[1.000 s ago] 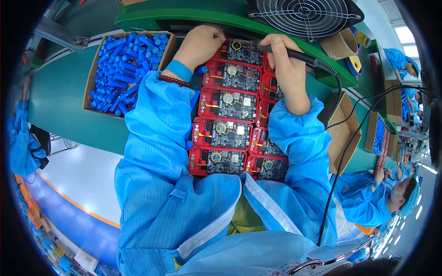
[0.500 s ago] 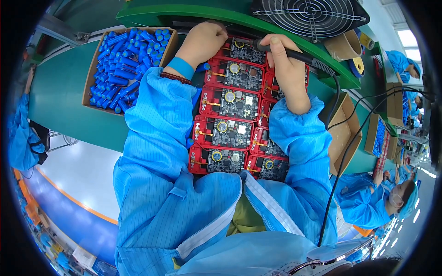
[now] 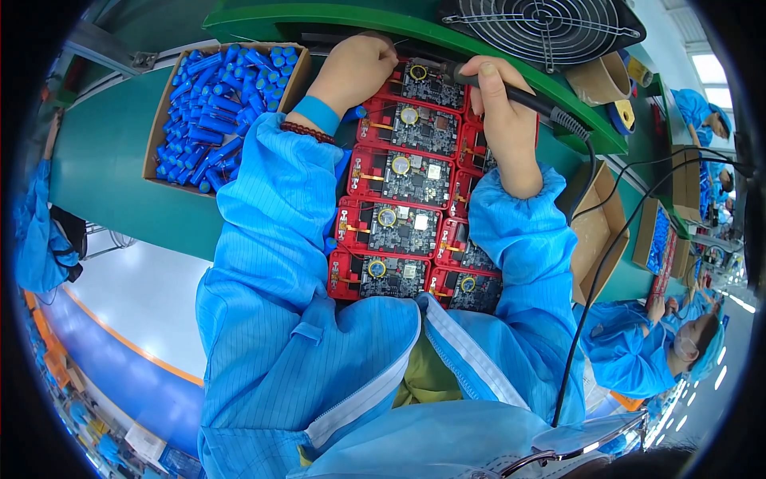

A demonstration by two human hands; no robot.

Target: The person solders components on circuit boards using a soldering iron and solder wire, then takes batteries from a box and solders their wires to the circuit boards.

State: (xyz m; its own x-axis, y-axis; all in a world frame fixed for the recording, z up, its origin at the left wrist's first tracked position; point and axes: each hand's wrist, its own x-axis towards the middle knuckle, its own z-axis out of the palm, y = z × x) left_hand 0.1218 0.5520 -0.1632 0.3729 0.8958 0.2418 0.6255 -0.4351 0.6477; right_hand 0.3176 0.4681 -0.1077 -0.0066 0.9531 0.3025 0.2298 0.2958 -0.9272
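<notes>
My right hand (image 3: 504,100) grips the black handle of a soldering iron (image 3: 531,100), its front end pointing left over the farthest board. My left hand (image 3: 361,73) is closed in a pinch at that board's left end; a thin solder wire (image 3: 402,40) shows by the fingertips. Under both hands lie two columns of red plastic cases (image 3: 363,173), each holding a dark circuit board (image 3: 428,177) with a round yellow-rimmed part (image 3: 400,165). My right hand and sleeve cover part of the right column. The iron's tip is too small to make out.
A cardboard box (image 3: 152,172) of blue cylindrical cells (image 3: 211,120) stands left on the green table (image 3: 104,172). A green ledge (image 3: 335,14) and a wire-guarded fan (image 3: 546,20) are at the back. Black cables (image 3: 594,279) hang right, beside a cardboard tray (image 3: 594,207). Co-workers (image 3: 638,343) sit further right.
Both hands stay at the farthest board with nearly the same grip. The soldering iron has shifted slightly to the right; the view has moved a little.
</notes>
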